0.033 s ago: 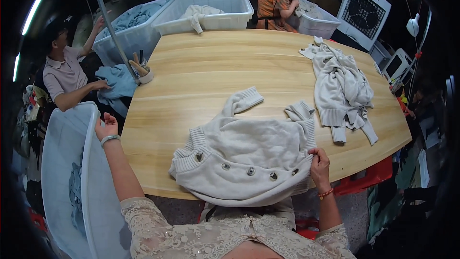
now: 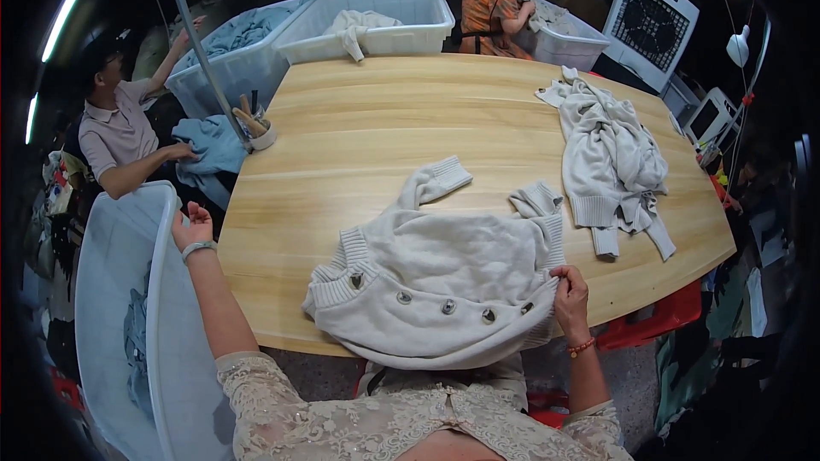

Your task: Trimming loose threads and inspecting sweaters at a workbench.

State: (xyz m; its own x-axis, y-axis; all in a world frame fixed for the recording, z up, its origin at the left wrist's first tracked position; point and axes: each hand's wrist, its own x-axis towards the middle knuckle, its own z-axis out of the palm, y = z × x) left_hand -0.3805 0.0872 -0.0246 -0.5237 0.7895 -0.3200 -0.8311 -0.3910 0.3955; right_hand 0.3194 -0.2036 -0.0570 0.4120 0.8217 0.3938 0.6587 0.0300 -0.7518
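Note:
A cream knit cardigan (image 2: 461,248) with dark, shiny buttons along its near front lies on the table before me, its near edge hanging over the table edge. One ribbed cuff points away from me; the other sleeve is folded at the far right. My right hand (image 2: 571,297) pinches the ribbed hem at the cardigan's right end. Away from the cardigan, my left hand (image 2: 195,226) is raised beside the rim of a white bin, its fingers loosely curled and apart, nothing in them. A second cream knit garment (image 2: 611,149) lies crumpled at the table's right.
The wooden table (image 2: 410,111) has a cup of tools (image 2: 260,132) at its left edge. Bins (image 2: 427,34) stand behind it; a white bin (image 2: 162,290) is at my left. One co-worker (image 2: 120,124) handles blue cloth; another (image 2: 491,13) bends over a bin. A red stool (image 2: 653,320) is at right.

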